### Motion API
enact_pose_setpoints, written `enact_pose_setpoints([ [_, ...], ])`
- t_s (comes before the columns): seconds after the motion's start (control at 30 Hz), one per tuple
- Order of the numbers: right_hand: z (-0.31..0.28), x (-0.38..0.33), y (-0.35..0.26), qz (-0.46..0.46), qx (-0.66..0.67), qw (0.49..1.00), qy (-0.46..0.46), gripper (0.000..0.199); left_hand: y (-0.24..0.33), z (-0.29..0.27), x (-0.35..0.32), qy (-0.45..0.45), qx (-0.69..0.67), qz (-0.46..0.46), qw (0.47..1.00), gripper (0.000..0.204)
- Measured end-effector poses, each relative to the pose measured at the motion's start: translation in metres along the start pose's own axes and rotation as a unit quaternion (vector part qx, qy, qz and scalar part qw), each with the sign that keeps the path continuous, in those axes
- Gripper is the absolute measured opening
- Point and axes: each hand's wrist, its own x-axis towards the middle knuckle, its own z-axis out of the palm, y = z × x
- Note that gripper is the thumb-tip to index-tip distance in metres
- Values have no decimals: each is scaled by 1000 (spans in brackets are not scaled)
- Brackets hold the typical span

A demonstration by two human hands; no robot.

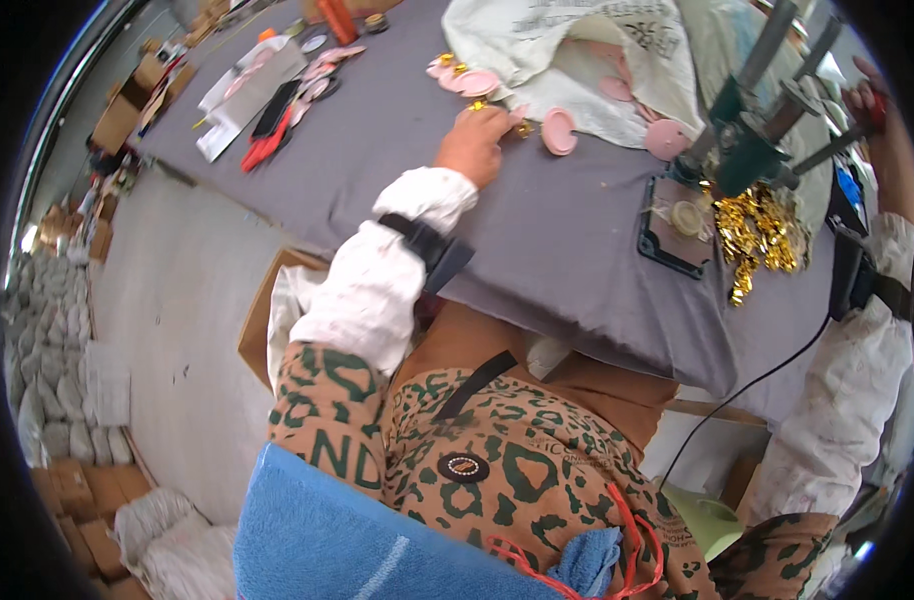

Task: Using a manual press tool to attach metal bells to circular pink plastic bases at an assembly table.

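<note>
My left hand [474,140] reaches over the grey-covered table with its fingers bent together at a small shiny gold piece [479,104]. Around it lie pink round pieces [559,132], some with gold bits beside or on them. At the far right, my right hand [872,105] is wrapped round the lever [832,152] of a green hand press [747,150], where a red grip shows. Under the press sits a dark rectangular base plate [675,228] with a clear round part on it. Gold foil pieces [762,235] are heaped beside this plate.
A white woven sack [577,60] lies open at the back, pink pieces in its mouth. Toward the left are a white box [252,85], a phone [275,110] and a red-handled tool [265,150]. A black cable [727,400] hangs at right. Cartons and stacked sacks line the floor.
</note>
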Motion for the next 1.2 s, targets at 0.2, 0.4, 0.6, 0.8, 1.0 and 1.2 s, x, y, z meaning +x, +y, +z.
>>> enact_pose_setpoints([
  [0.2, 67, -23, -20, 31, 17, 996, 78, 36, -38, 71, 33, -97, 155, -59, 981, 17],
  [0.4, 67, -32, -27, 15, 10, 992, 121, 27, 5, 50, 30, 116, -76, -123, 983, 28],
  [0.6, 111, -45, -42, -14, 33, 984, 176, 16, 136, 87, 30, 25, -270, -56, 961, 28],
  [0.8, 96, -33, -32, -32, 24, 992, 122, 18, 181, 141, 36, -37, -264, -106, 958, 34],
  [1.0, 72, 33, -12, 101, 42, 991, 80, 18, 200, 144, 44, -58, -186, -127, 972, 34],
  [1.2, 97, -34, -39, -26, 60, 993, 102, 17, 199, 140, 43, -58, -174, -144, 972, 36],
])
